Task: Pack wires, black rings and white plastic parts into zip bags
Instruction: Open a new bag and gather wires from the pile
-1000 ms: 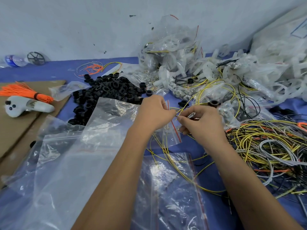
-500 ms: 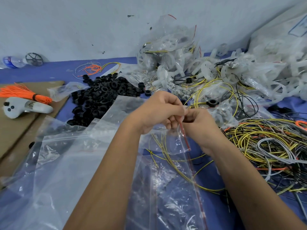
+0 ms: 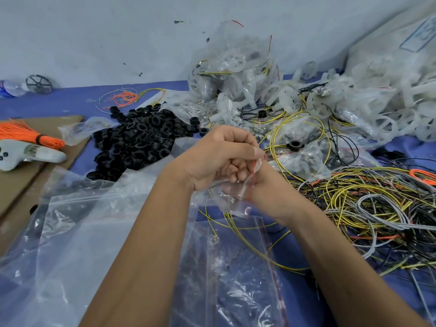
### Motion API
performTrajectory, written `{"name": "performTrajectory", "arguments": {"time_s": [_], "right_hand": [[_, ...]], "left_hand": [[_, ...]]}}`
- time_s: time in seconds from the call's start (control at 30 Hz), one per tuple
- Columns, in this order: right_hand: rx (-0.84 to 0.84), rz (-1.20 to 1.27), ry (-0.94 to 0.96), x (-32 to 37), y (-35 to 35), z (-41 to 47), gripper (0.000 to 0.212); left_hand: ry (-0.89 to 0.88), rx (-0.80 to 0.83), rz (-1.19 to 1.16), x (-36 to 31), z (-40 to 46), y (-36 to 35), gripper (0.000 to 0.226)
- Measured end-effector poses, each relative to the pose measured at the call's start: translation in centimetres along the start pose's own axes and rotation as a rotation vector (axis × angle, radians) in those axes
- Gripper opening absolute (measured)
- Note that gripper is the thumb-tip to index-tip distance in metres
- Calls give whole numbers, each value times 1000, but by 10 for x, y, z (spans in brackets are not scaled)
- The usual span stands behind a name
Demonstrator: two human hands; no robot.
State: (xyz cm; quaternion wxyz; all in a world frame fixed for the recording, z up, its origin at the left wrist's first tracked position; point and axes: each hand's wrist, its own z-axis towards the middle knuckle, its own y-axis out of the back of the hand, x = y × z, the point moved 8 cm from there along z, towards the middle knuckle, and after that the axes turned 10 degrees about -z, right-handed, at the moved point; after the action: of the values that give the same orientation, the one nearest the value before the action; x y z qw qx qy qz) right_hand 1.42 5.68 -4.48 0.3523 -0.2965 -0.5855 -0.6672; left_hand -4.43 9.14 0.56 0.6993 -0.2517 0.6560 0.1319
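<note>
Worktop (image 3: 70, 100): blue surface under everything you see, with brown cardboard (image 3: 21, 185) at your left edge.
White plastic parts (image 3: 354, 95): a big heap at the far right, partly bagged, against the wall.
Wires (image 3: 377, 204): a yellow, grey and black tangle to the right of your right forearm; yellow strands loop under your wrists.
Empty zip bags (image 3: 94, 232): clear bags spread beneath your left forearm, another with a red seal strip under your right forearm.
Black rings (image 3: 139, 140): a loose pile just beyond your left hand, on the worktop.
Left hand (image 3: 212, 159): your grip is clenched, fingers curled, thumb and forefinger pinching the red-edged mouth of the small zip bag (image 3: 231, 197).
Right hand (image 3: 266, 185): mostly hidden behind your left hand and the bag; you cannot tell its grip from here.
Small zip bag: crumpled, hanging between your two wrists above the worktop.
Orange wire bundle (image 3: 28, 135): on the cardboard, beside a white controller (image 3: 26, 154).
</note>
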Motion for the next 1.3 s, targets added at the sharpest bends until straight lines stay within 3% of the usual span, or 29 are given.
{"name": "performTrajectory", "arguments": {"time_s": [0.1, 0.2, 0.3, 0.37, 0.47, 0.6, 0.9, 1.03, 1.13, 1.3], "right_hand": [[39, 77, 25, 4, -5, -1, 36], [-193, 201, -13, -2, 13, -2, 33], [-389, -238, 9, -1, 34, -4, 17], [-271, -369, 22, -1, 24, -2, 26], [-103, -220, 15, 1, 6, 0, 32], [-190, -37, 20, -2, 17, 1, 25], [-676, -59, -71, -14, 64, -17, 12], [-769, -288, -86, -2, 86, -27, 13], [-756, -440, -139, 5, 110, -37, 12], [-504, -689, -284, -5, 150, -64, 12]], "left_hand": [[-16, -62, 17, 1, 0, 10, 28], [-8, -181, -17, 5, 1, 23, 24], [0, -340, -48, 12, 3, 38, 26], [1, -434, -73, 16, 4, 45, 26], [-25, -514, -141, 20, 6, 49, 26], [-78, -589, -283, 19, 5, 57, 31], [46, -585, -340, 42, 15, 35, 28], [86, -566, -357, 49, 25, 8, 27], [66, -565, -435, 52, 33, -16, 27], [55, -446, -380, 65, 42, -62, 20]]}}
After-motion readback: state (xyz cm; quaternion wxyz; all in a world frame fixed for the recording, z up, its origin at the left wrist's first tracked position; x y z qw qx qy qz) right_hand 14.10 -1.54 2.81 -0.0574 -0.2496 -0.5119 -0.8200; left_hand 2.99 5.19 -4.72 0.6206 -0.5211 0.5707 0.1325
